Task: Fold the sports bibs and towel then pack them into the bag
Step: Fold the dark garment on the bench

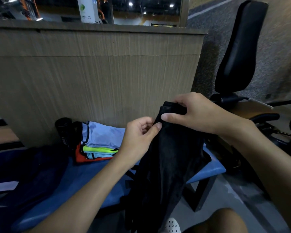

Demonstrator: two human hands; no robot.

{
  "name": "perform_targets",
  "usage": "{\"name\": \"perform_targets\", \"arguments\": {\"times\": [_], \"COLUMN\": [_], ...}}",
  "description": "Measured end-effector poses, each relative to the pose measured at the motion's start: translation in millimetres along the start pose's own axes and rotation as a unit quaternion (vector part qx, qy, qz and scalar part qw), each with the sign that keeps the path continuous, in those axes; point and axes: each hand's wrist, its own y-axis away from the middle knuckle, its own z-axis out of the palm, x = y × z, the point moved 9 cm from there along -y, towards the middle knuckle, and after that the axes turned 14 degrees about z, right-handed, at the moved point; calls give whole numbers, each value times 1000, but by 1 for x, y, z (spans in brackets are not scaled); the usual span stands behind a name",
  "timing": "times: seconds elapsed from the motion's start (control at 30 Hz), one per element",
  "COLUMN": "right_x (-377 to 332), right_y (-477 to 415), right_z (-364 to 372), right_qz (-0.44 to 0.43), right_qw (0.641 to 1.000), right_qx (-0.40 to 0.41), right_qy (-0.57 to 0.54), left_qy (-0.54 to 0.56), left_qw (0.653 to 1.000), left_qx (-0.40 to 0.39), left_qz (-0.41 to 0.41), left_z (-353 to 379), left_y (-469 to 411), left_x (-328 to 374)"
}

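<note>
Blue bench (84, 174) carries a dark blue item (32, 169), cut off at left and too dim to identify, and stacked folded bibs (99, 142); black cloth (166, 165) hangs above the bench's right end, lower end lost in shadow; right hand (191, 113) grips its top edge; left hand (138, 138) pinches it just below.

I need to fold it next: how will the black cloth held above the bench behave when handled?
Probably floppy: the black cloth hangs in loose folds below where the left hand and right hand pinch its top edge. Likely light, since fingertip pinches hold it up. Its matte, textured look suggests little slip.
</note>
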Motion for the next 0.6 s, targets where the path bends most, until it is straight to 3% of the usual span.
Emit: {"name": "perform_targets", "arguments": {"times": [0.27, 0.6], "right_x": [-5, -2], "right_y": [-6, -8], "right_z": [5, -4], "right_qz": [-11, -9], "right_qw": [998, 994], "right_qx": [67, 99], "right_qy": [1, -51], "left_qy": [15, 11], "left_qw": [999, 998], "left_qx": [26, -35], "left_qz": [-10, -49], "left_z": [-8, -20], "left_y": [8, 35], "left_x": [-9, -41]}}
